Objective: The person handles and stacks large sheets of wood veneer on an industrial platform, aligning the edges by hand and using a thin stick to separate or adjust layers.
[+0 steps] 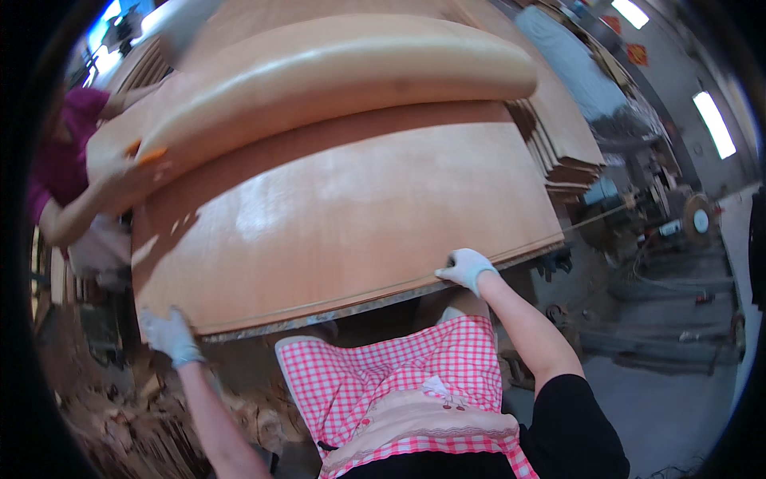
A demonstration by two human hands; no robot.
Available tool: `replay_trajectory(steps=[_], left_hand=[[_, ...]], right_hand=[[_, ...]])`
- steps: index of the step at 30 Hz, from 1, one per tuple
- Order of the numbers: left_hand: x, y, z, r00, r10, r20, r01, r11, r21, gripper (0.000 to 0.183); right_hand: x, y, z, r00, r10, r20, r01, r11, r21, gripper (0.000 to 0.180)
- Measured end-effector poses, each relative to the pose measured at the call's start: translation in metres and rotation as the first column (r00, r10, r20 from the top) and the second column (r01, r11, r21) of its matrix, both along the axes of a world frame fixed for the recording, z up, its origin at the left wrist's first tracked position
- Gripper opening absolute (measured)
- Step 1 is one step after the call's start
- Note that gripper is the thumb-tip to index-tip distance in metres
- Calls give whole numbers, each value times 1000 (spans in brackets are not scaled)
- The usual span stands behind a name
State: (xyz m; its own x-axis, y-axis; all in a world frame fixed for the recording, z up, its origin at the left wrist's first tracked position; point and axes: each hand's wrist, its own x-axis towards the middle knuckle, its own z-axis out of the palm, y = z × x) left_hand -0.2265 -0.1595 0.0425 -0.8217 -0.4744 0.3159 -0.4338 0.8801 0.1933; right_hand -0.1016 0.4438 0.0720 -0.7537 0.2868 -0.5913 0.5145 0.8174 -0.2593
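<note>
A broad reddish-brown wood veneer sheet lies on a stack before me, its surface glossy. At its near left corner rests my left hand in a white glove, fingers apart; whether it grips the edge is hidden. My right hand, also gloved, is closed around the near edge, right of the middle. A thin cord or rod runs along that edge and past the right corner. Across the far part, a large sheet of veneer is curled over into a roll and shades the surface beneath.
A co-worker in a purple top stands at the left, one hand by the curled sheet, with orange on the fingers. More stacked boards stand at the far right. Machinery with a round wheel is on the right; wood scraps litter the floor lower left.
</note>
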Motion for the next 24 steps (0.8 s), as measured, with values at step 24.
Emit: replay_trajectory(steps=[24], left_hand=[[91, 398, -28, 494, -808, 321, 775, 576, 258, 91]], right_hand=[[100, 378, -21, 949, -304, -80, 313, 891, 328, 35]])
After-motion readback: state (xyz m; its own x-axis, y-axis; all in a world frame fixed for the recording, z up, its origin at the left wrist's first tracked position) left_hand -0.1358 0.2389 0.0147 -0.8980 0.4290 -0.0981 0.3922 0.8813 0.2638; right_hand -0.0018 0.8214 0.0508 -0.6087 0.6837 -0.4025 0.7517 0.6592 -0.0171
